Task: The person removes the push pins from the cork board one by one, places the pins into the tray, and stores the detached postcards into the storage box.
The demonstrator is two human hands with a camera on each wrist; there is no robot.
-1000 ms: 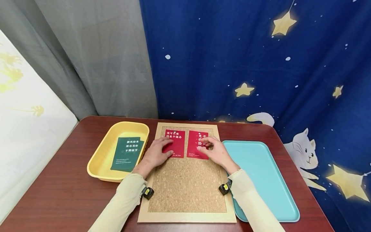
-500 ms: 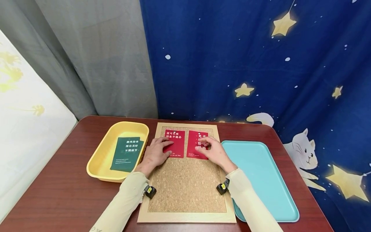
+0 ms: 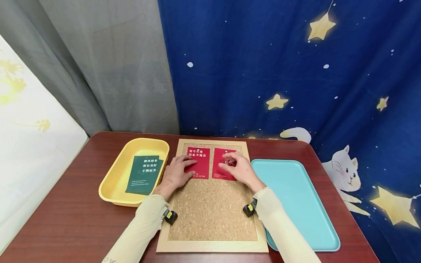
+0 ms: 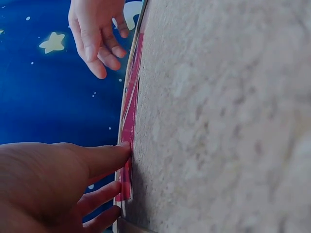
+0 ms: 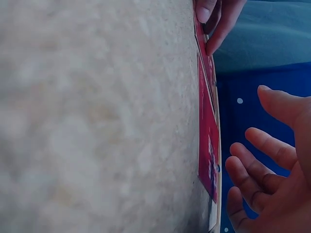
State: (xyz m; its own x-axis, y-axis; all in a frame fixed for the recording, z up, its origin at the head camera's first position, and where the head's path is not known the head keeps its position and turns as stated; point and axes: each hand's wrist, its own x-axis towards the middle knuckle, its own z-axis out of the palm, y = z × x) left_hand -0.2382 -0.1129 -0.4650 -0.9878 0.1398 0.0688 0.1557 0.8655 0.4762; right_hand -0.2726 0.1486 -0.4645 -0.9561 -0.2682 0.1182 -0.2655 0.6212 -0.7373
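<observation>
Two red cards with white lettering lie side by side near the top of a wood-framed cork board (image 3: 212,212). My left hand (image 3: 177,174) rests with thumb and fingertips on the left red card (image 3: 203,166), covering part of its left side. Over the right red card (image 3: 218,162) hovers my right hand (image 3: 243,171), its fingers loosely bent and holding nothing. In the right wrist view this right hand (image 5: 277,165) is apart from the card surface. A small pale dot, perhaps a pin head, shows at the top of each card.
On the left stands a yellow basin (image 3: 113,175) with dark green cards (image 3: 143,177) in it. To the right lies a light blue tray (image 3: 296,204), close along the board's frame. Curtains (image 3: 246,65) hang behind the brown table (image 3: 75,212).
My right hand has shifted slightly left over the right red card, hiding more of its lettering. The left hand stays on the left red card.
</observation>
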